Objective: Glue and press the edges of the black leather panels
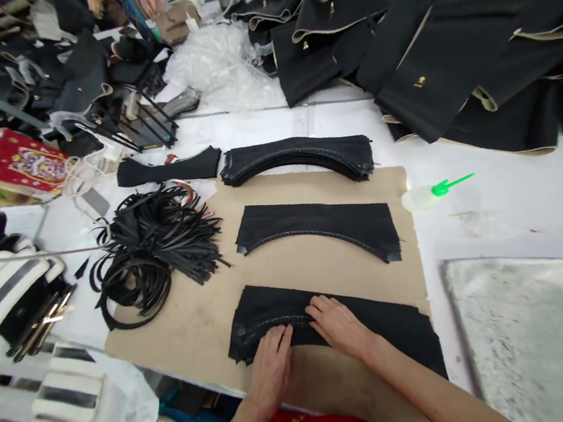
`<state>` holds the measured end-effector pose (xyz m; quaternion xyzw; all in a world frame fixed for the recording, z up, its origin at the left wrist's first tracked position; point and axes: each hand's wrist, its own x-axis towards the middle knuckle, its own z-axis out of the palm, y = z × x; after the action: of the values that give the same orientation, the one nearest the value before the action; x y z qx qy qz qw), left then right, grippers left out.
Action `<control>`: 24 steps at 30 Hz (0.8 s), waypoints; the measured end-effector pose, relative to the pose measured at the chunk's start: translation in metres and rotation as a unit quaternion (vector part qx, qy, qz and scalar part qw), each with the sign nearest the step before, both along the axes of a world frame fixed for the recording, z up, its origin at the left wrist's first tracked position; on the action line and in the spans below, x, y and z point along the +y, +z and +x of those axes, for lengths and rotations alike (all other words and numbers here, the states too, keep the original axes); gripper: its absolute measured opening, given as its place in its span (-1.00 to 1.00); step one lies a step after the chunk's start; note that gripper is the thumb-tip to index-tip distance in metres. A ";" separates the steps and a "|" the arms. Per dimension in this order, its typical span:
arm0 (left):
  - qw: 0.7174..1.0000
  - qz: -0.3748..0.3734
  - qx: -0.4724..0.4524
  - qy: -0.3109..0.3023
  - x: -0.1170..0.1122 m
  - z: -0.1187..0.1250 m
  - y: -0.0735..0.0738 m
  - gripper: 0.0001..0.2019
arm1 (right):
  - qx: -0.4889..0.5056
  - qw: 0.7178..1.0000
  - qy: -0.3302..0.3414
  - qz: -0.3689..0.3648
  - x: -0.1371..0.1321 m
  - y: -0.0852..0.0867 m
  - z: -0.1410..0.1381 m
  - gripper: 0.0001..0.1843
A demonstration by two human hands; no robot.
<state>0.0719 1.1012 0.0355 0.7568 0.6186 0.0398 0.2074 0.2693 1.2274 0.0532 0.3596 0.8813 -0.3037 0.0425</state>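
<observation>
My left hand (pixel 272 363) and my right hand (pixel 338 326) lie side by side, fingers stretched flat, on the inner edge of a stack of curved black leather pieces (pixel 399 333) at the near end of a brown cardboard sheet (pixel 198 327). Both press along a stitched seam on the top piece. A single curved black piece (pixel 318 228) lies in the middle of the cardboard. A thicker stack of the same curved pieces (pixel 301 157) sits at its far end.
A tangle of thin black straps (pixel 155 251) lies left of the cardboard. A glue bottle with a green nozzle (pixel 430 192) lies to the right. Black bag panels (pixel 444 39) pile up at the back right, a grey slab (pixel 530 332) at the near right.
</observation>
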 end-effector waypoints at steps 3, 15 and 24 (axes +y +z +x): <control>1.000 -0.003 0.012 0.019 -0.002 0.001 -0.002 -0.51 | 0.005 1.000 0.027 0.010 0.001 0.002 -0.003 -0.83; 0.995 0.020 0.047 0.081 -0.006 0.008 0.006 -0.48 | 0.000 0.998 -0.027 0.055 0.004 -0.008 -0.006 -0.77; 0.991 0.043 0.029 0.122 0.016 0.015 0.008 -0.75 | -0.009 0.995 -0.074 0.063 0.009 -0.012 -0.006 -0.77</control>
<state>0.0874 1.1174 0.0433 0.6845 0.7101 0.0693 0.1498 0.2629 1.2362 0.0414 0.4281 0.8694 -0.2466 0.0051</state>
